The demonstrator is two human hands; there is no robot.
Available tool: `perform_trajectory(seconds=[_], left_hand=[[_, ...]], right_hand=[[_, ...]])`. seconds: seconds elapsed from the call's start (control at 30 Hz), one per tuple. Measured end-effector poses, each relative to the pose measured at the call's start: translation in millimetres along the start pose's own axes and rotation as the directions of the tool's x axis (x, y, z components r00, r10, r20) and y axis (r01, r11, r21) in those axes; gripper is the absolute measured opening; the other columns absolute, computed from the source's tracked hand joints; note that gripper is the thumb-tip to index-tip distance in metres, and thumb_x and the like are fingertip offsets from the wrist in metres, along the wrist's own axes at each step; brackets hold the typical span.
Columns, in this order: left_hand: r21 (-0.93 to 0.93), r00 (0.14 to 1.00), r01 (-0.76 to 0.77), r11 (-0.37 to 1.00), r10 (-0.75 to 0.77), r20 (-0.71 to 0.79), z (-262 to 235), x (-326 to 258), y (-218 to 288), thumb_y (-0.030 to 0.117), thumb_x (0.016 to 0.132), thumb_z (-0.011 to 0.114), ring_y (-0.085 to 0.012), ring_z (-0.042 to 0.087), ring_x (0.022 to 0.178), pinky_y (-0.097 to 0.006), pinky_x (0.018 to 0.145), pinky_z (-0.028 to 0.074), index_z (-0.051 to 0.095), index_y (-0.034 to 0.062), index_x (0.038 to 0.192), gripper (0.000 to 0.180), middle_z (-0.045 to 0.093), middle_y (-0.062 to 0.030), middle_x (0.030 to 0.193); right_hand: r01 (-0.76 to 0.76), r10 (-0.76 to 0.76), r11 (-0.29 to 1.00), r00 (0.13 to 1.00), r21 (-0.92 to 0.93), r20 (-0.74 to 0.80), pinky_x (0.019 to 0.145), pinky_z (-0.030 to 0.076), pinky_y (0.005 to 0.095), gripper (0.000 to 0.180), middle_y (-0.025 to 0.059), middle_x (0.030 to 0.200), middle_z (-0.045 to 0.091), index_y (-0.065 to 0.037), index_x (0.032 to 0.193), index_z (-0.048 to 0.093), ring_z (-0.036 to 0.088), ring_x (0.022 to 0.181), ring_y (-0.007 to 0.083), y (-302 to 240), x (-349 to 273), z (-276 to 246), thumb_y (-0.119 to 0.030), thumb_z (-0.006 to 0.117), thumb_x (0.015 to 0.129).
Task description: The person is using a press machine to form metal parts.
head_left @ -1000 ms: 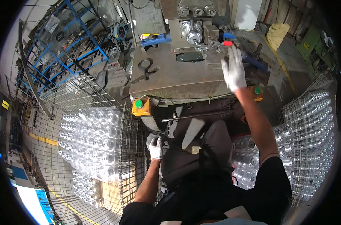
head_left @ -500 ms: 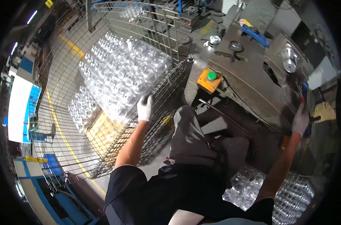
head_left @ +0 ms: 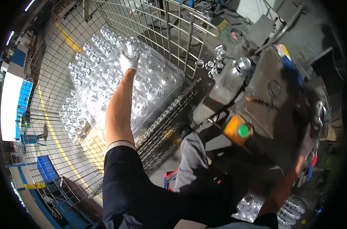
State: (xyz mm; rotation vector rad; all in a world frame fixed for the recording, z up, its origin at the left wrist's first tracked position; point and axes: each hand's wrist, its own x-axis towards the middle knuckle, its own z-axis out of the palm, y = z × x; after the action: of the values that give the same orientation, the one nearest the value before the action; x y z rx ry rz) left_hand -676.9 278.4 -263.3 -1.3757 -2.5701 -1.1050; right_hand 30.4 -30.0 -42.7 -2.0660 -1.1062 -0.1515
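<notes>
My left hand (head_left: 129, 63), in a white glove, is stretched out over a stack of shiny silvery parts. Its fingers close round one turned, cup-like metal part (head_left: 132, 46) at the far side of the top layer. Clear plastic sheeting (head_left: 122, 95) lies under that layer's remaining parts. At the far right, my right hand (head_left: 307, 142) is dim and smeared by motion, so its fingers cannot be made out. Just beyond it a shiny cylindrical metal part (head_left: 319, 114) sits by the machine.
A wire cage (head_left: 169, 114) surrounds the stack. Right of it stands a metal workbench (head_left: 259, 118) with a yellow box (head_left: 234, 128) bearing a green button. Several small metal parts (head_left: 215, 65) lie at the back. More shiny parts (head_left: 251, 206) are low at right.
My left hand has moved from the cage's near edge out over the stack and onto a metal part. My right hand has shifted slightly lower; the view has turned.
</notes>
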Motion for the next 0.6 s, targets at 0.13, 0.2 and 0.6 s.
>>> perform_trajectory(seconds=[0.13, 0.2, 0.6], left_hand=[[0.027, 0.995, 0.068, 0.997, -0.07, 0.066, 45.5, 63.8, 8.1, 0.042, 0.06, 0.08, -0.0371, 0.049, 0.113, -0.042, 0.094, 0.043, 0.029, 0.0061, 0.137, 0.099, 0.046, -0.0246, 0.123], [0.02, 0.996, 0.06, 0.998, -0.061, 0.071, 71.5, 88.6, 2.1, 0.043, 0.062, 0.078, -0.0379, 0.048, 0.114, -0.043, 0.094, 0.043, 0.028, 0.0081, 0.138, 0.097, 0.044, -0.0245, 0.126], [-0.006, 0.992, 0.05, 0.999, -0.049, 0.117, 94.8, 146.6, -28.0, 0.04, 0.071, 0.076, -0.0215, 0.06, 0.1, -0.036, 0.078, 0.053, 0.051, -0.0028, 0.121, 0.07, 0.06, -0.0164, 0.114]], right_hand=[[-0.047, 0.067, 0.982, 0.992, 0.181, -0.105, 0.1, 0.037, 0.0334, 0.061, 0.017, 0.129, 0.048, 0.005, 0.131, 0.04, 0.047, 0.117, 0.0228, 34.0, 47.9, -0.2, -0.029, 0.064, 0.086], [-0.04, -0.037, 0.969, 0.952, -0.244, -0.303, 0.097, 0.039, 0.0322, 0.06, 0.0149, 0.124, 0.052, 0.007, 0.126, 0.047, 0.05, 0.112, 0.021, 41.7, 64.2, -4.3, -0.029, 0.067, 0.084], [-0.174, 0.124, 0.967, 0.959, -0.188, -0.254, 0.083, 0.046, 0.031, 0.055, 0.0124, 0.101, 0.066, 0.003, 0.11, 0.06, 0.061, 0.092, 0.0195, -42.9, 61.3, 9.9, -0.037, 0.072, 0.075]])
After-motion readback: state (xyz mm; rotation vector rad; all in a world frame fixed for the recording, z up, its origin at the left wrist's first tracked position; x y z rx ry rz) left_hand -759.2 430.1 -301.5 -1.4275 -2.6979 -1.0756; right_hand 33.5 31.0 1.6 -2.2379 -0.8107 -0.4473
